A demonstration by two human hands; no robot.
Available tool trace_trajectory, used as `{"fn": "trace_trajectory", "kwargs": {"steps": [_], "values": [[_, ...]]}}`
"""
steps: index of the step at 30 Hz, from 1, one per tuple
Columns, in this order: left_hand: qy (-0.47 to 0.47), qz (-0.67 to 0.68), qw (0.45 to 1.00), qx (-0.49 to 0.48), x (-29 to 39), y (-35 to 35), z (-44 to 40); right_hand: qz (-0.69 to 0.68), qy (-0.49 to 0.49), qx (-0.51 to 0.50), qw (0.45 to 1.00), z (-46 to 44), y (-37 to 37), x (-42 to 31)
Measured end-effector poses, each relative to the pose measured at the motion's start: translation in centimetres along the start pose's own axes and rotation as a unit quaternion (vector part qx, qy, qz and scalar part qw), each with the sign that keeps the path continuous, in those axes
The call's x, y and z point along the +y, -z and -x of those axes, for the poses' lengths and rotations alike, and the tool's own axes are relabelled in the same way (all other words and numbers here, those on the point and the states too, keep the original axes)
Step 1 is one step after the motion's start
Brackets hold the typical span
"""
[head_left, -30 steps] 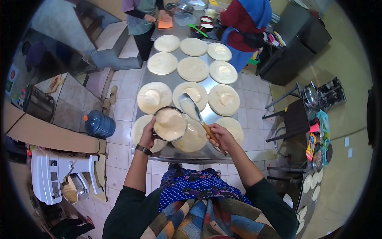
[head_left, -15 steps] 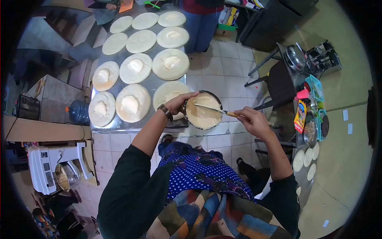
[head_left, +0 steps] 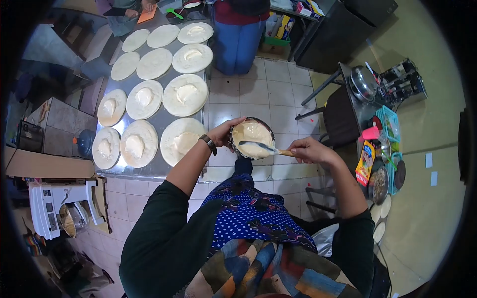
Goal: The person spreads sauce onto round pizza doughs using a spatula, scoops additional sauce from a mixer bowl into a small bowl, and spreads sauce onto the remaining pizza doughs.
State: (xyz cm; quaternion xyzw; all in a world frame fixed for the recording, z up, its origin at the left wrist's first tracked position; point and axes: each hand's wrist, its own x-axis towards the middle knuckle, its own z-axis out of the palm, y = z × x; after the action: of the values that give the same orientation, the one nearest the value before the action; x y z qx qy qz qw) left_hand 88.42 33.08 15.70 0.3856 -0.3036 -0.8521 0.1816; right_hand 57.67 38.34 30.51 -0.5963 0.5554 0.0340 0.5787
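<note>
My left hand [head_left: 226, 134], with a watch on the wrist, grips the rim of a dark-edged bowl [head_left: 273, 130]. Pale, thick cream [head_left: 250, 131] fills much of it. In my right hand [head_left: 307, 150] is the wooden handle of a spatula [head_left: 284, 152]. Its narrow blade lies over the cream inside the bowl and is partly smeared with it. To the left, flat pale dough rounds [head_left: 153, 64] lie in rows on a metal table [head_left: 158, 171]. Several carry a dollop of cream, among them the nearest round [head_left: 171, 149] beside my left hand.
Two other people stand at the table's far end, one in jeans [head_left: 238, 44], one with hands by an orange board [head_left: 147, 14]. A chair [head_left: 343, 111] and a side table with bowls and a pink cup [head_left: 370, 133] stand right. A stand mixer [head_left: 49, 208] is lower left.
The table and rounds have shifted left in view, and the bowl is now clear of the table's edge. The spatula blade has turned and moved lower in the bowl.
</note>
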Motion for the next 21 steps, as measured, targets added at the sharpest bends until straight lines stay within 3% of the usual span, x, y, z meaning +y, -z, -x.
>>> {"fn": "trace_trajectory", "kwargs": {"steps": [8, 14, 21], "values": [[-0.05, 0.026, 0.994, 0.091, 5.2, 1.9, -5.7, -0.077, -0.043, -0.093, 0.992, -9.1, 9.8, 1.7], [-0.118, 0.092, 0.985, 0.09, 9.2, 4.4, -9.5, -0.103, 0.02, -0.133, 0.986, -13.9, 16.8, -0.2], [-0.172, 0.194, 0.957, 0.131, 10.8, 6.1, -10.4, -0.163, 0.03, -0.16, 0.973, -19.2, 20.4, -1.5]]}}
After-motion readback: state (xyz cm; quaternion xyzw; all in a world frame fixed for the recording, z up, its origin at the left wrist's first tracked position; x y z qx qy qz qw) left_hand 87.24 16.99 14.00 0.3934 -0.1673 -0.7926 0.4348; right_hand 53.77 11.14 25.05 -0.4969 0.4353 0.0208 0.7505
